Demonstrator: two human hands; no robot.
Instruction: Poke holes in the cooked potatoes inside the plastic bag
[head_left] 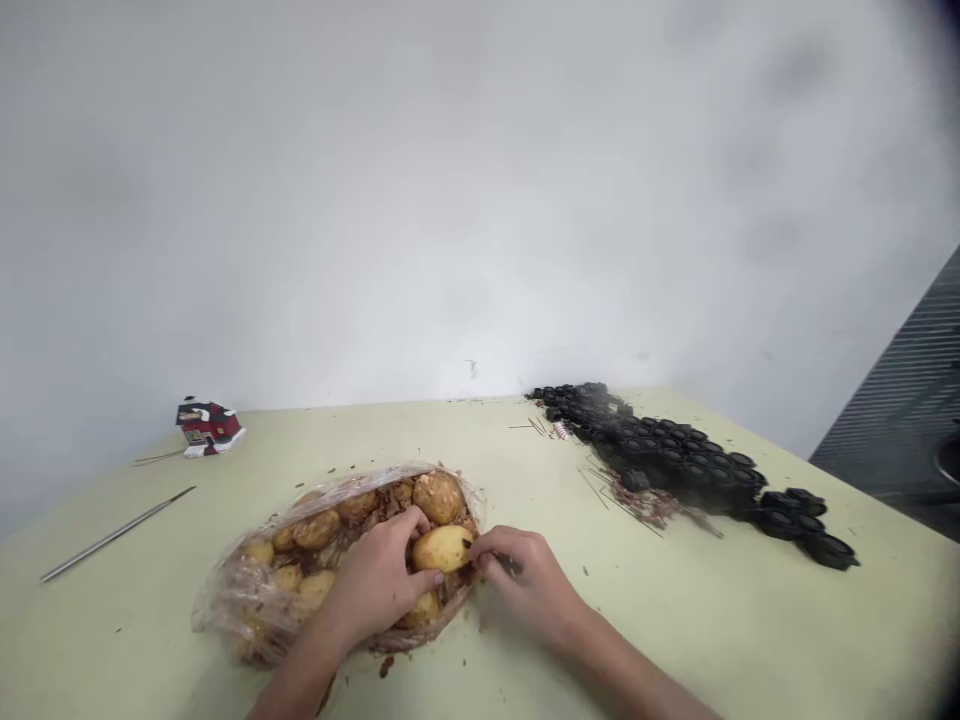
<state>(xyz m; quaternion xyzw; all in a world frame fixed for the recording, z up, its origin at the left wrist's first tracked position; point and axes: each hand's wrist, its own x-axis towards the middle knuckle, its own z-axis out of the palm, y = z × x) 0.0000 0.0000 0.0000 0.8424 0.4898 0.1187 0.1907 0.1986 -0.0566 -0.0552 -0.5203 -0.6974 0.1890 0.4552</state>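
A clear plastic bag point(247, 600) lies open near the front of the table, holding several yellow-brown round potato-like pieces and brown flaky bits. My left hand point(386, 575) reaches over the bag, its thumb and fingers around the left side of one yellow oval piece point(442, 549). At the right end of that piece, my right hand point(517, 570) has its thumb and fingertips pinched together against a small dark spot. Whatever is between those fingertips is too small to make out.
On the pale table point(510, 480), a thin metal tool point(120, 532) lies at left, with a small red house figure point(210, 428) behind it. Many black round caps point(675, 455) spread across the right, beside thin sticks and reddish scraps point(649, 505). A wall rises behind.
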